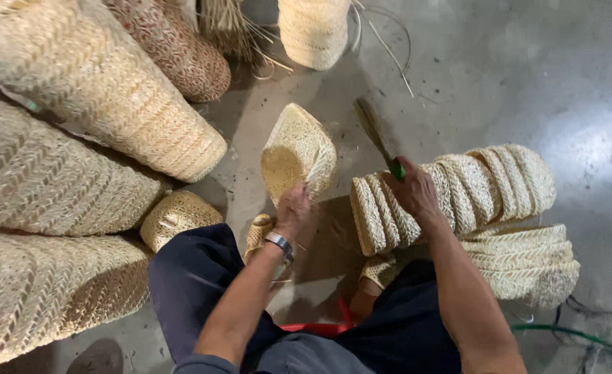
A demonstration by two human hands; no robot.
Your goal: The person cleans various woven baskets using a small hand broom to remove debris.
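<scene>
Seated person, dark trousers, knees apart at 6 o'clock; red stool edge [320, 328] shows between the legs. Woven sandals on both feet.

Left hand [293, 208], metal wristwatch [279, 243] on the wrist, fingers clamped on the lower rim of a small woven basket [297, 152]. Basket is pale straw, open-weave, roughly conical, mouth tipped toward the camera, held clear of the floor just above centre.

Right hand [413, 194] at 3 o'clock of the basket, fingers closed round the green handle of a brush [378, 138]. Dark bristle end points up toward 11 o'clock, near the basket's rim but apart from it.

Beneath and right of that hand: a nested row of baskets [458, 194] lying on its side, ribbed rims close together; a second row [527, 263] below it.

At 8 o'clock, a single round basket [178, 216], finer weave.

From 7 to 11 o'clock, large stacks of baskets [63, 173], herringbone texture, coarse tan fibre.

At 12 o'clock, a reddish patterned basket stack [181, 48], loose straw strands, one more pale stack [314, 31]. Floor [527, 83] is grey polished concrete with glare.
</scene>
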